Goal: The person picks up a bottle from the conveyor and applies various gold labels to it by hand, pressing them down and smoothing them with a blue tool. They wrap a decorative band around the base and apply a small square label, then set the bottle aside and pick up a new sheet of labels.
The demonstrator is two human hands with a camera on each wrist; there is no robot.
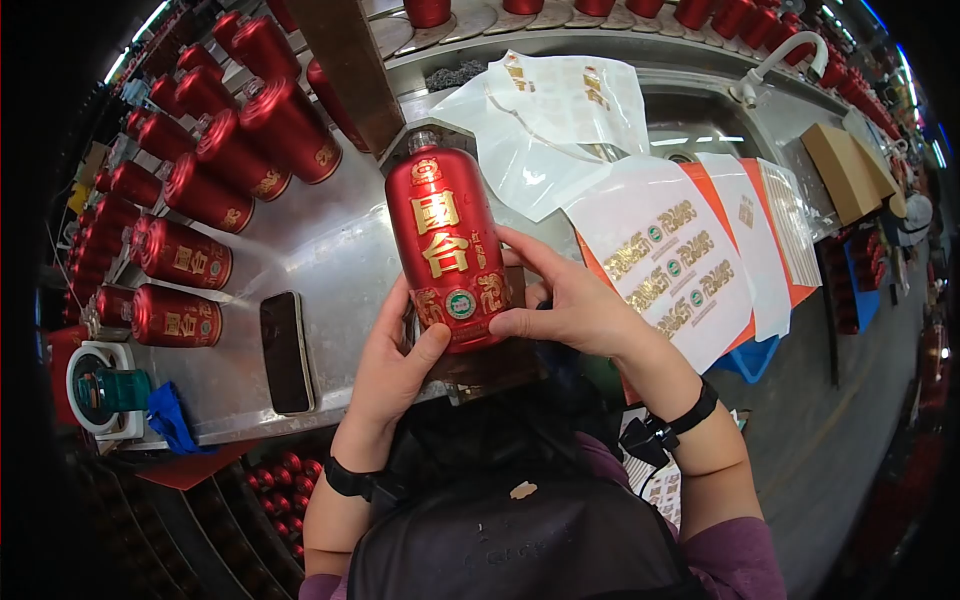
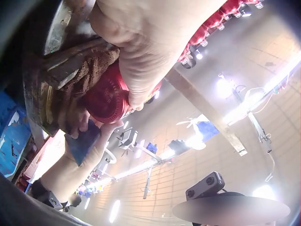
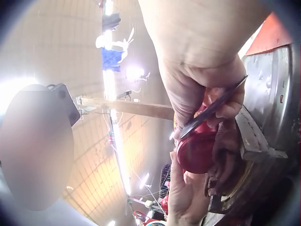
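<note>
Both hands grip a red bottle [image 1: 443,240] with gold lettering and a round green emblem, its clear neck pointing away from the body. On its left lower side is the left hand [image 1: 392,350], thumb across the front; the right hand [image 1: 575,305] holds the opposite side, thumb near the base. A thin dark flat piece [image 3: 214,107] lies in the fingers of the right hand in the right wrist view. Beside the round base [image 2: 107,96] in the left wrist view is brown cloth [image 2: 91,70]. The fingers behind the bottle are mostly hidden in the head view.
Several red bottles [image 1: 285,125] stand at the left of the metal table [image 1: 350,240]. A phone [image 1: 287,352] lies near the left hand. Printed sheets [image 1: 670,260] spread at the right, before a sink [image 1: 690,120] with a white tap [image 1: 780,60]. A brown post [image 1: 350,60] rises behind.
</note>
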